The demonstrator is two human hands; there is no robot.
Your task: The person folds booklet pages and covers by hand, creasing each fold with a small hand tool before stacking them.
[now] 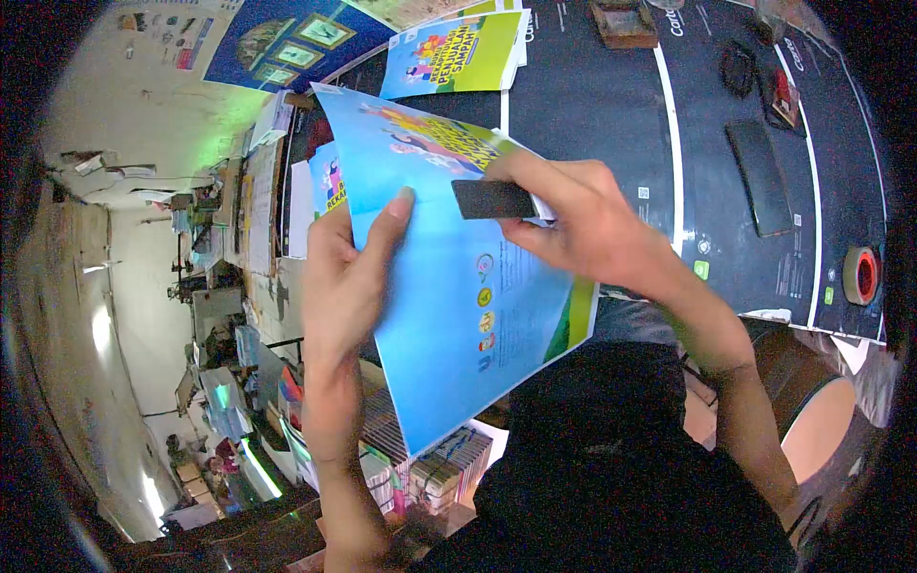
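A large printed cover sheet (449,315), mostly light blue with a colourful title panel, is held up in front of me, tilted and bent over near its top. My left hand (344,277) grips its left edge, thumb on the blue face and fingers behind. Between the thumb and fingers of my right hand (587,215) is a thin, dark, flat rectangular piece (492,200), which lies against the sheet near the bend. Whether it presses on the paper I cannot tell. Part of a similar cover (331,181) shows behind my left hand.
More covers with the same print (454,57) lie stacked at the far side of the dark table (592,105). On the right are a phone-like black slab (759,179), a roll of tape (862,275) and a small wooden box (624,24). Bundled books (449,468) stand below.
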